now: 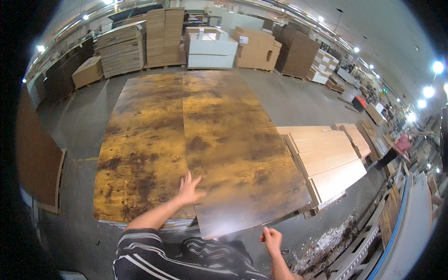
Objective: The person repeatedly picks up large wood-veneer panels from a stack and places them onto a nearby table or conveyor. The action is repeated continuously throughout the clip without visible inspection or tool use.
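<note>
Factory floor [280, 93], cartons [254, 46] beyond the right wood-grain panel [233, 135]. Panel lies flat ahead of both hands, long axis running away. Left hand [189, 190] nearer, fingers spread at panel's left edge, contact unclear. Right hand [271, 240] curled off panel's near edge, contents unclear.

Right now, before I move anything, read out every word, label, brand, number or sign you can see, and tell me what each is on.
No text can be read.
White label on the brown carton: too small to read.
Wood-patterned panels: no lettering visible.
</note>
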`<act>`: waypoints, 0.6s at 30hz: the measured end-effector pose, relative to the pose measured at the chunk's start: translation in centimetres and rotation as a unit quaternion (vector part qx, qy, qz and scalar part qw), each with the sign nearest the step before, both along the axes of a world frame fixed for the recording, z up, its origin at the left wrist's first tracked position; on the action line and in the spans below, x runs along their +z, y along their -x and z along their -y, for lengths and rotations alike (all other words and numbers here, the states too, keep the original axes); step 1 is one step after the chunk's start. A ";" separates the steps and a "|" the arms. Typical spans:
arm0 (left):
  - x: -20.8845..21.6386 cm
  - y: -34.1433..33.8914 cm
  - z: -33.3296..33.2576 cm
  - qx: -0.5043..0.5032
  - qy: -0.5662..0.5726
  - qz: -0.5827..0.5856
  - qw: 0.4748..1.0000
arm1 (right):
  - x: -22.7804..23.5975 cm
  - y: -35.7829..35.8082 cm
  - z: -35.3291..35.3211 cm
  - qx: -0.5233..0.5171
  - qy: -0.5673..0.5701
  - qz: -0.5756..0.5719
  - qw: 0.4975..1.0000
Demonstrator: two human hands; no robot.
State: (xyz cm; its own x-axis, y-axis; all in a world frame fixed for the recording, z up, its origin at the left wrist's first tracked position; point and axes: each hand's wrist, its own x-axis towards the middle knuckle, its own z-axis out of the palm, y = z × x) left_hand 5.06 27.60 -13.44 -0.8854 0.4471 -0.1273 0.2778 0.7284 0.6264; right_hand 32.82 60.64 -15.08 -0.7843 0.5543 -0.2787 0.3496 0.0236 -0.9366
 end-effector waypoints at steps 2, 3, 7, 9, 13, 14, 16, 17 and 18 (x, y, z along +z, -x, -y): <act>0.4 -6.3 0.8 -0.041 0.031 0.006 0.999 | 1.9 -0.6 -4.9 -0.028 -0.257 -0.041 0.965; 0.7 -9.2 1.2 -0.065 0.044 -0.001 0.997 | 3.2 -1.0 -7.7 -0.007 -0.324 -0.043 0.945; 1.8 -16.0 0.7 -0.081 0.100 -0.037 0.991 | 6.9 0.2 -16.3 0.126 -0.535 0.099 0.830; 2.1 -17.1 0.4 -0.076 0.136 -0.049 0.987 | 7.0 1.9 -19.1 0.179 -0.565 0.153 0.791; 2.4 -17.2 0.1 -0.085 0.173 -0.066 0.979 | 5.7 4.5 -23.4 0.224 -0.560 0.127 0.788; 2.4 -17.3 0.0 -0.073 0.145 -0.064 0.985 | 5.3 4.9 -24.3 0.227 -0.570 0.112 0.782; 2.6 -17.5 -0.4 -0.064 0.159 -0.054 0.984 | 4.6 5.6 -25.9 0.225 -0.594 0.094 0.766; 2.7 -17.6 -0.8 -0.052 0.132 -0.079 0.987 | 4.3 6.0 -26.7 0.233 -0.597 0.072 0.764; 2.8 -17.4 -1.1 -0.049 0.125 -0.094 0.986 | 4.1 6.5 -27.4 0.240 -0.596 0.066 0.764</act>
State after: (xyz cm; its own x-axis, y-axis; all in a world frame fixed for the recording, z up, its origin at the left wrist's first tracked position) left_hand 22.45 28.70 -10.69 -0.8579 0.5072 -0.0825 0.4487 0.8177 0.3606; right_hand 26.36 88.05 -11.00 -0.9854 0.1344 0.1049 0.1231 0.9865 -0.1078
